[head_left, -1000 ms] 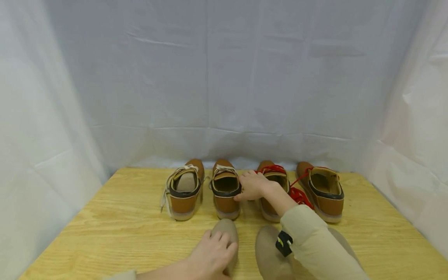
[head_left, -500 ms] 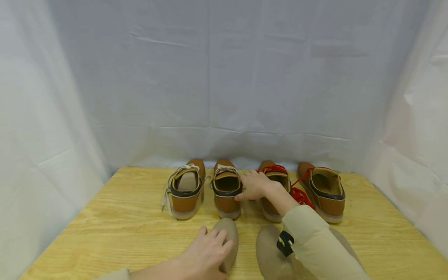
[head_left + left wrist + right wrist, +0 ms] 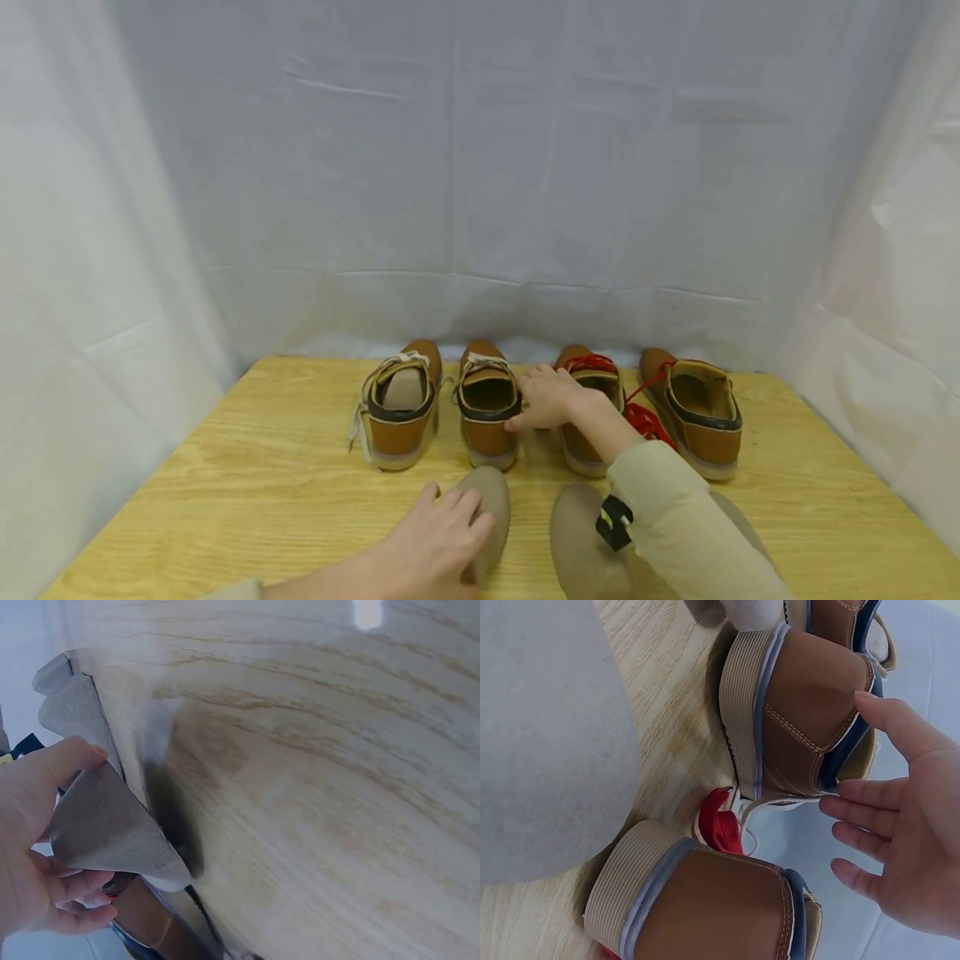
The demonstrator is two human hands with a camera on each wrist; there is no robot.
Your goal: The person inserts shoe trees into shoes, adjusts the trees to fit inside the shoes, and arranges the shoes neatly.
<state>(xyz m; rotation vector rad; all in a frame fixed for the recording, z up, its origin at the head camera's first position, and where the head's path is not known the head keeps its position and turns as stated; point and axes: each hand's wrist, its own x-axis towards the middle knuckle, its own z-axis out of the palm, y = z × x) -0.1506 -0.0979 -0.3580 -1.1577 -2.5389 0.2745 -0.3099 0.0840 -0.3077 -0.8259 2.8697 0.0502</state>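
In the head view my left hand (image 3: 435,537) grips a beige insole (image 3: 495,504) near the front of the table. The left wrist view shows my thumb on one edge of this insole (image 3: 120,829) and my fingers at the opposite edge; it is tilted up off the wood. My right hand (image 3: 553,398) lies against the right side of a brown shoe with cream laces (image 3: 491,437). Up close, its thumb touches the heel of that shoe (image 3: 810,697), with the other fingers loosely extended at the collar. This shoe's interior looks dark.
Left of it stands another cream-laced brown shoe (image 3: 397,435), a beige insole inside. Two red-laced brown shoes, one nearer (image 3: 581,446) and one farther right (image 3: 708,442), complete the row. Two insoles (image 3: 588,542) lie partly under my right sleeve. White sheets (image 3: 487,208) enclose the table.
My left hand has shifted slightly left, and more of the insole's front now shows past its fingers. My right hand stays beside the same shoe.
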